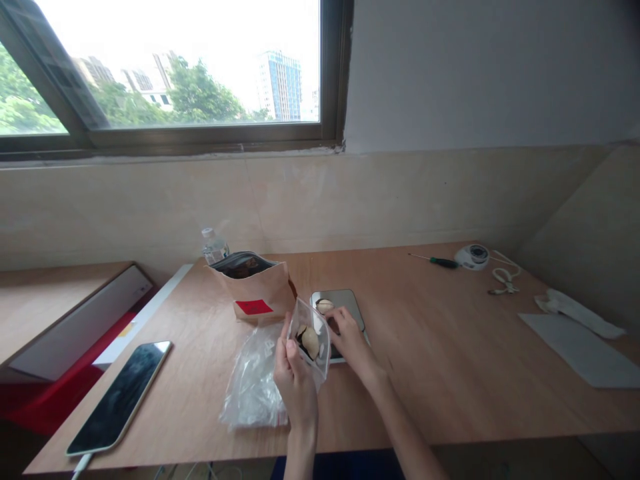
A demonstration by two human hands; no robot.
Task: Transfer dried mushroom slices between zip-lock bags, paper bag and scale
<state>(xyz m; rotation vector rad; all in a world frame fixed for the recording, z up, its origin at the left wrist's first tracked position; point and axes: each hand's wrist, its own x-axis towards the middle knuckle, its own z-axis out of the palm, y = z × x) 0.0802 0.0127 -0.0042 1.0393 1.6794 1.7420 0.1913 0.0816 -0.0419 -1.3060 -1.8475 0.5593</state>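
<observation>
My left hand is wrapped round a small clear plastic bag and holds it up with its mouth open. Inside the bag lie pale, dark-edged dried pieces, perhaps mushrooms. My right hand is at the bag's right side, over a flat silver scale. Its fingers are curled in a pinch beside a similar pale piece on the scale; what they grip, if anything, is hidden. The front of the scale is partly covered by the bag and my right hand.
An open brown paper pouch with a red label stands behind crumpled clear bags. A bottle is behind it. Left lies a phone on a cable. Right are a screwdriver, a white dome camera and a white sheet.
</observation>
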